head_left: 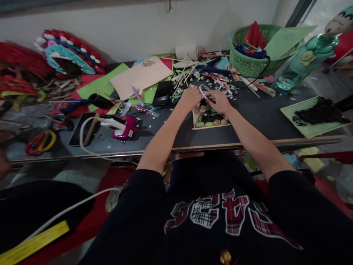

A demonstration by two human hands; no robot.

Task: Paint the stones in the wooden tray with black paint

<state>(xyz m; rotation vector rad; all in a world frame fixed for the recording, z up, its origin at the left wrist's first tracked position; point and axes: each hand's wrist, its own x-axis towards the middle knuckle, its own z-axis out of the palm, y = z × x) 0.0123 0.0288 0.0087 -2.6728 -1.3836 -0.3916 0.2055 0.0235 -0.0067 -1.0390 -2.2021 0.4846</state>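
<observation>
A shallow square frame (211,127) with thin wooden edges lies flat on the dark table. Dark, green and tan pebbles (211,117) fill much of it. Over the frame's far left corner is my left hand (191,97), its fingers curled together. Opposite it, my right hand (220,101) is closed above the far right part. A thin white looped strip (203,92) runs between the fingertips of both hands, which appear to pinch it. My fingers hide the frame's far edge and some pebbles.
Wooden sticks (183,76) and scraps litter the table behind my hands. A green basket (245,64) and a green bottle (296,68) stand back right. Black pieces lie on a pale green sheet (306,127). A purple power block (125,129) with a white cable sits left.
</observation>
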